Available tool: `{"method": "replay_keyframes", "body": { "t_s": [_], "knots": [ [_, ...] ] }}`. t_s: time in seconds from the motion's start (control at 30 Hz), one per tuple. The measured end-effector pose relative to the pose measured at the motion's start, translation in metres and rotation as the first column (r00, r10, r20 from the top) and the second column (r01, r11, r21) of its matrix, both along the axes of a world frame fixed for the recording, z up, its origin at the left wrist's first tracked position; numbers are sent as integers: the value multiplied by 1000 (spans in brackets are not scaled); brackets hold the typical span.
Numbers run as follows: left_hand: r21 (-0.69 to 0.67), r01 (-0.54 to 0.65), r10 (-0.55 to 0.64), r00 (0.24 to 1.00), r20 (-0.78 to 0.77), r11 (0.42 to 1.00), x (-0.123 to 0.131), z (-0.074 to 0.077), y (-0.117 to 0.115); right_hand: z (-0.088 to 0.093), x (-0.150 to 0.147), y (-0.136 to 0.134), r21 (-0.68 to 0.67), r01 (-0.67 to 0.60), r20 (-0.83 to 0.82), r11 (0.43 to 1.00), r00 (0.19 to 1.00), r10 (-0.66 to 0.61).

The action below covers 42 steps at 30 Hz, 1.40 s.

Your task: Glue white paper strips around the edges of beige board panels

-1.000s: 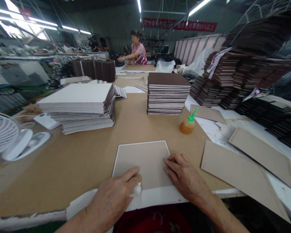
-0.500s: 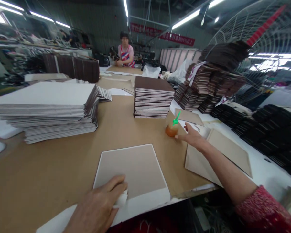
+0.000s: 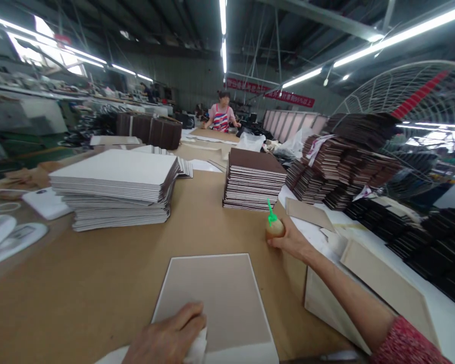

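1. The right hand (image 3: 291, 241) curls its thumb and fingers around a bottle (image 3: 274, 230) with a green nozzle (image 3: 272, 217), near the right edge of the brown table (image 3: 98, 283); whether the bottle is lifted, I cannot tell.
2. The left hand (image 3: 169, 336) pinches a white wad (image 3: 197, 348), cloth or paper, over a grey board (image 3: 223, 298) towards the table's near edge.
3. The bottle looks light, soft and perhaps slippery; its round body suits gripping better than the thin nozzle.
4. The board looks light and stiff, best held by its edges.
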<state>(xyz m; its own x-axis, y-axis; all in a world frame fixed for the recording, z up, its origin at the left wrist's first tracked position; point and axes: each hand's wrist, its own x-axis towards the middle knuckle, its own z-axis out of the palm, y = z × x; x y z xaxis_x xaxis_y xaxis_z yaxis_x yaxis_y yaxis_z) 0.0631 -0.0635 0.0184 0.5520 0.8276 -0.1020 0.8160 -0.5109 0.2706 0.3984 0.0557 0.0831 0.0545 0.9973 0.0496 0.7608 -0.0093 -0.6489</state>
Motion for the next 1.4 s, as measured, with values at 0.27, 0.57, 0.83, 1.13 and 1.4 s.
{"method": "replay_keyframes", "body": {
  "t_s": [0.27,0.57,0.83,1.13,1.4],
  "knots": [
    [-52,2,8,982,190,999,2,20,0,14,-57,-15,-164,-352,-61,922,936,347],
    [-33,19,-9,965,261,999,0,20,-1,30,-100,-13,-218,-485,-164,847,874,458],
    [-30,20,-12,974,228,999,-1,24,0,25,-134,-11,-151,-371,-360,916,884,298],
    [-23,24,-18,974,225,999,-1,23,-1,23,-151,-14,7,-401,28,916,916,401],
    [-28,21,-15,975,222,999,0,24,0,22,-159,-10,93,-490,73,866,871,485]
  ]
}}
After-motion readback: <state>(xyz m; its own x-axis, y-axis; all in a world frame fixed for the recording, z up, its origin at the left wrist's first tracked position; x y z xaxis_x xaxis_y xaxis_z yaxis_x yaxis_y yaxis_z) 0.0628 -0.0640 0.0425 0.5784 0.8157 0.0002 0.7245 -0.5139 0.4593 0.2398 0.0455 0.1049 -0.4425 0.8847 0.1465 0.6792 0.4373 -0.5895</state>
